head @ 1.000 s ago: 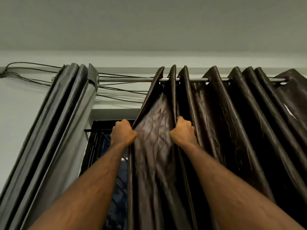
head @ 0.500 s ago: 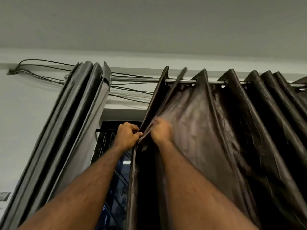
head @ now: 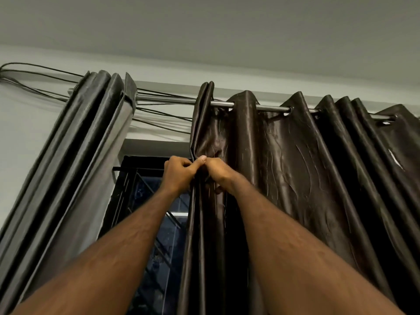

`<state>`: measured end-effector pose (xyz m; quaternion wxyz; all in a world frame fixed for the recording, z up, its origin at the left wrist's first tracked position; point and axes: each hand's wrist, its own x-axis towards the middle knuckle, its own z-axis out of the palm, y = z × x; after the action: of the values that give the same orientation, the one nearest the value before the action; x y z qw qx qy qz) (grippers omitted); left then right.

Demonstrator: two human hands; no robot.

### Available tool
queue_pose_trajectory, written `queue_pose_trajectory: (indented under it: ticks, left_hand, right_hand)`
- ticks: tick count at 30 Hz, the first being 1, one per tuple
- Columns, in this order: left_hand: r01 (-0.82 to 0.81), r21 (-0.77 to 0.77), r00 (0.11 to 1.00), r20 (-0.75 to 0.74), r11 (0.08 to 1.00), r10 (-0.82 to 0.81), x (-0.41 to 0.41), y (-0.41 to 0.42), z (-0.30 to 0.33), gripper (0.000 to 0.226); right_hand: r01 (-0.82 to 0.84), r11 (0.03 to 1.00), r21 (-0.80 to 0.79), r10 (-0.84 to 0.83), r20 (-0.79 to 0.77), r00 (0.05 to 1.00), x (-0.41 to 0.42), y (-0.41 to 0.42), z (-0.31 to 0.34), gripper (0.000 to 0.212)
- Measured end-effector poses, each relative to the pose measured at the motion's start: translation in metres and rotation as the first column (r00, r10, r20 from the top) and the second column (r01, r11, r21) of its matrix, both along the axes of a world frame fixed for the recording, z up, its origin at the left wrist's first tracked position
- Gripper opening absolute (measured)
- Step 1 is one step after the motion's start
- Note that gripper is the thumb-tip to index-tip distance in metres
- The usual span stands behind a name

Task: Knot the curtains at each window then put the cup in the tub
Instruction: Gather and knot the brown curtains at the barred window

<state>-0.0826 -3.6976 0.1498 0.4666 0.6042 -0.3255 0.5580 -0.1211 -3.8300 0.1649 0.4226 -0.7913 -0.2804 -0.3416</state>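
Observation:
A dark brown curtain (head: 284,169) hangs by eyelets from a metal rod (head: 270,108) on the right of the window. My left hand (head: 176,176) grips its leading edge, fingers curled and thumb pinching the folds. Right beside it, my right hand (head: 218,173) clutches the gathered folds, touching the left. Both arms reach up. A second curtain (head: 91,144), grey on this side, hangs bunched at the left end of the rod. No cup or tub is in sight.
Between the curtains shows a dark window (head: 159,214) with a black metal grille. Several black cables (head: 36,75) run along the wall behind the rod. The ceiling (head: 204,30) is close above.
My right hand has slid left along the brown curtain to meet my left hand, gathering the leading folds together. The pleats further right have spread out along the rod.

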Motion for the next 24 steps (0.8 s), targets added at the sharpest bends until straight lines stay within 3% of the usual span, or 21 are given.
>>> queue_pose_trajectory:
  ticks: [2,4,6,7,9,10,11,14,16,19,24]
  left_hand:
    - [-0.049,0.015,0.999,0.000,0.999,0.049,-0.005,-0.003,0.001,0.058]
    - [-0.154,0.050,0.988,0.004,0.987,0.154,-0.007,-0.008,0.002,0.044]
    - [-0.228,0.076,0.974,0.006,0.971,0.228,-0.006,-0.010,0.002,0.034]
    - [-0.242,0.081,0.970,0.005,0.967,0.243,-0.005,-0.010,0.001,0.035]
    - [-0.270,0.090,0.963,0.006,0.959,0.271,-0.004,-0.009,0.000,0.042]
    - [-0.283,0.097,0.959,0.007,0.954,0.284,-0.004,-0.007,0.000,0.045]
    - [-0.294,0.106,0.955,0.007,0.950,0.295,-0.004,-0.006,0.000,0.045]
    - [-0.313,0.153,0.949,0.010,0.937,0.315,-0.003,0.002,0.000,0.039]
    - [-0.337,0.183,0.940,0.019,0.924,0.340,-0.003,0.009,0.001,0.036]
    - [-0.389,0.202,0.920,0.039,0.899,0.389,-0.003,0.021,0.001,0.040]
    - [-0.401,0.230,0.915,0.049,0.887,0.401,-0.001,0.039,0.000,0.030]
  right_hand:
    - [-0.111,0.991,0.069,0.121,-0.162,0.979,-0.006,-0.016,-0.007,0.039]
    - [-0.153,0.984,0.097,0.168,-0.185,0.968,-0.008,-0.031,-0.011,0.039]
    - [0.004,0.995,0.098,-0.007,0.026,1.000,-0.009,-0.043,-0.013,0.031]
    - [0.195,0.973,0.126,-0.218,0.204,0.955,-0.007,-0.051,-0.014,0.024]
    - [0.555,0.774,0.305,-0.631,0.442,0.638,-0.006,-0.066,-0.015,0.028]
    - [0.631,0.677,0.379,-0.731,0.454,0.510,-0.008,-0.073,-0.014,0.039]
    - [0.672,0.620,0.404,-0.779,0.420,0.466,-0.009,-0.078,-0.012,0.051]
    - [0.731,0.629,0.266,-0.775,0.288,0.562,-0.008,-0.086,-0.004,0.066]
    - [0.716,0.671,0.191,-0.740,0.233,0.632,-0.004,-0.087,0.000,0.054]
    - [0.631,0.739,0.236,-0.670,0.153,0.726,0.002,-0.085,0.004,0.046]
    - [0.750,0.588,0.302,-0.799,0.073,0.597,0.015,-0.070,0.005,0.066]
